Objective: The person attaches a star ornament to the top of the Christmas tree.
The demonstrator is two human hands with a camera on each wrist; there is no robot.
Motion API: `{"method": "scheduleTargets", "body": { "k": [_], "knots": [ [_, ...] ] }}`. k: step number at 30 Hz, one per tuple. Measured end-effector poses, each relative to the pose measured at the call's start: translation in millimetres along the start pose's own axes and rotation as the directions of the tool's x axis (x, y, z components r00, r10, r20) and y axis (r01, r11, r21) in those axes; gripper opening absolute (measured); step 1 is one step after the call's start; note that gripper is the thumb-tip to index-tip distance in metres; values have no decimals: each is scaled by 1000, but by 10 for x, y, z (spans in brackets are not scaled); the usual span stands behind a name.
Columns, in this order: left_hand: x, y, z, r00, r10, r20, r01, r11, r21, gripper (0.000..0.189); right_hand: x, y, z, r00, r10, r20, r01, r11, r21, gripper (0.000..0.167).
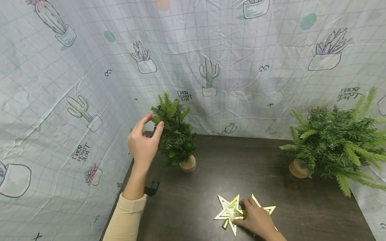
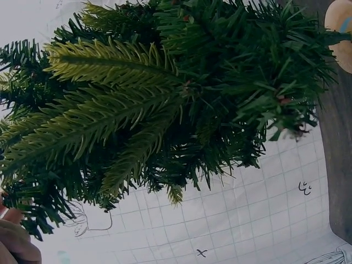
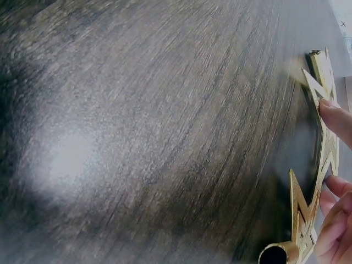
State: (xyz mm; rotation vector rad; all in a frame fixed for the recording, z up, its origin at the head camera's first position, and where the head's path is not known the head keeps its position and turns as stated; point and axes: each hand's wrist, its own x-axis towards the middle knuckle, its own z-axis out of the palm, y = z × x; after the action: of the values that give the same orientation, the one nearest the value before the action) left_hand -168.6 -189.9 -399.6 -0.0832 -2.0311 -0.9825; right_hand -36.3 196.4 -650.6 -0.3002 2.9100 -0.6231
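Two gold star tree toppers lie side by side on the dark table, the left star [image 1: 230, 211] with its small socket toward the front. My right hand [image 1: 256, 217] pinches the left star near its right-hand point and covers much of the right star [image 1: 269, 209]. In the right wrist view, the thumb [image 3: 334, 118] touches a gold star's edge. My left hand [image 1: 143, 144] is raised at the left side of a small artificial Christmas tree [image 1: 176, 134], thumb and forefinger apart. Whether its fingertips touch the branches I cannot tell. That tree leans left on a wooden base [image 1: 188, 164].
Another artificial tree [image 1: 334, 144], with wide lighter branches, tilts right on a round wooden base [image 1: 298, 168]. A black object [image 1: 152, 188] lies by the left forearm. A cactus-print cloth [image 1: 241, 83] hangs behind and to the left of the table [image 1: 241, 164].
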Motion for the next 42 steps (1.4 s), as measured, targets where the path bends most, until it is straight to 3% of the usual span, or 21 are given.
{"method": "scheduleTargets", "body": {
  "k": [11,24,31,42],
  "knots": [
    [27,-43,17,998,-50,31,51,998,-37,42,3,-17,32,1000,14,0,-14,1000,28,55],
    [71,-37,14,997,-73,33,75,996,-56,42,6,2,43,999,45,1,-45,994,103,55],
    [76,-26,26,996,-78,33,80,994,-69,41,22,14,63,998,52,-41,-47,991,127,55],
    [84,-23,48,990,-130,58,136,983,-119,36,44,-13,-4,995,101,17,-102,949,299,45]
  ]
}}
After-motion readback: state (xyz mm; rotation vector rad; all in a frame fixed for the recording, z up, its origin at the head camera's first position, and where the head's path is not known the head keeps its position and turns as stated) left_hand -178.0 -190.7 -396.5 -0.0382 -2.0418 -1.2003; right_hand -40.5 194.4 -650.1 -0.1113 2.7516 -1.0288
